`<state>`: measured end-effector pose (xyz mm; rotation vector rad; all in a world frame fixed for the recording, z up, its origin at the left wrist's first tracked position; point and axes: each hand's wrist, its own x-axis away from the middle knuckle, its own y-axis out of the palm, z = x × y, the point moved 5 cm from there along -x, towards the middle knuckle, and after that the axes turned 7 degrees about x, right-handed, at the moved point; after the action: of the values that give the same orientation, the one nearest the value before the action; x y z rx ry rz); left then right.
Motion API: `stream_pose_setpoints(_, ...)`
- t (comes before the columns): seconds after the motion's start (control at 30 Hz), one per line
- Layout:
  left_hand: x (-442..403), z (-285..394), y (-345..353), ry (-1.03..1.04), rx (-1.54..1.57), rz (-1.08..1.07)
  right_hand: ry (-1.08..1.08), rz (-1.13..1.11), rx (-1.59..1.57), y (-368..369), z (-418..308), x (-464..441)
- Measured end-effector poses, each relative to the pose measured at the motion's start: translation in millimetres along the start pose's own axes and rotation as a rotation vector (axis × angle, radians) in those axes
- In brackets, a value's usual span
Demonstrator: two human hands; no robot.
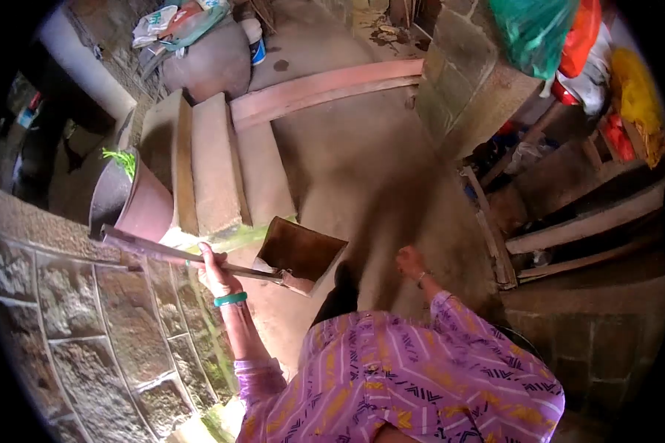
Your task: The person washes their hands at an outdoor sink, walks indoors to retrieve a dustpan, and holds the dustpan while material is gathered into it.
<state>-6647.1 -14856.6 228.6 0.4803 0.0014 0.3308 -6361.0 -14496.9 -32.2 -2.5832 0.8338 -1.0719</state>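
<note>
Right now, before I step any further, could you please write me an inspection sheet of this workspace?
Surface: floor looks hard, with shadows across it; steps rise at the left.
Job's things: long-handled scoop, its handle gripped, its pan near the floor.
Clutter: bucket with something green at its rim; plastic bags bunched at upper right.
Grippers: left hand closed on the scoop's handle; right hand partly curled, nothing seen in it.
Cables: nothing seen.
Surroundings: stone wall at the left, wooden beams at the right; dark edges hide detail.
</note>
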Motion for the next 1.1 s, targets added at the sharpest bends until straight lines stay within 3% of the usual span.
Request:
stream_pose_setpoints(0.07, -18.1, -16.2, 38.7, -0.034, -0.037, 0.042, -0.053, 0.160, 0.073, -40.2, -2.4, -38.9)
stream_pose_setpoints(0.17, -52.9, -64.4, 82.2, -0.197, -0.089, -0.020, 0.254, 0.206, -0.209, -96.2, -13.4, -28.8)
stream_pose_setpoints(0.23, -60.3, -67.7, 130.7, -0.095, -0.165, -0.047, 0.352, 0.240, -0.245, -119.8, 23.1, -30.6)
stream_pose_setpoints(0.37, -99.8, -111.3, 185.8, -0.081, -0.202, -0.030, 0.503, 0.136, 0.008, -137.2, 104.7, -49.7)
stream_pose_setpoints(0.5, -135.2, -162.2, 221.7, -0.118, -0.194, 0.068, 0.465, -0.033, 0.258, -157.3, 104.8, -120.3)
stream_pose_setpoints(0.67, -171.5, -190.0, 281.5, -0.064, -0.201, 0.148, 0.479, -0.056, 0.058, -208.8, 27.5, -283.2)
stream_pose_setpoints(0.7, -171.6, -191.3, 298.9, -0.181, -0.249, 0.192, 0.458, -0.032, -0.015, -221.9, -1.1, -324.1)
stream_pose_setpoints(0.8, -195.2, -208.7, 333.2, -0.083, -0.324, 0.139, 0.162, 0.121, 0.010, -258.2, -137.9, -416.4)
stream_pose_setpoints(0.83, -196.5, -209.2, 343.5, -0.257, -0.473, 0.164, 0.147, 0.097, 0.029, -259.4, -176.8, -436.7)
stream_pose_setpoints(0.87, -201.4, -208.8, 361.5, -0.101, -0.462, 0.103, 0.072, 0.155, -0.061, -259.6, -216.6, -457.2)
stream_pose_setpoints(0.97, -228.3, -226.7, 406.0, -0.002, -0.501, 0.099, -0.026, 0.200, -0.148, -257.0, -319.3, -483.8)
stream_pose_setpoints(1.03, -250.5, -240.8, 431.0, -0.076, -0.528, 0.106, -0.030, 0.210, -0.143, -253.0, -325.1, -513.1)
stream_pose_setpoints(1.1, -279.0, -256.6, 461.2, 0.006, -0.441, 0.041, -0.210, 0.219, 0.080, -261.8, -278.8, -568.7)
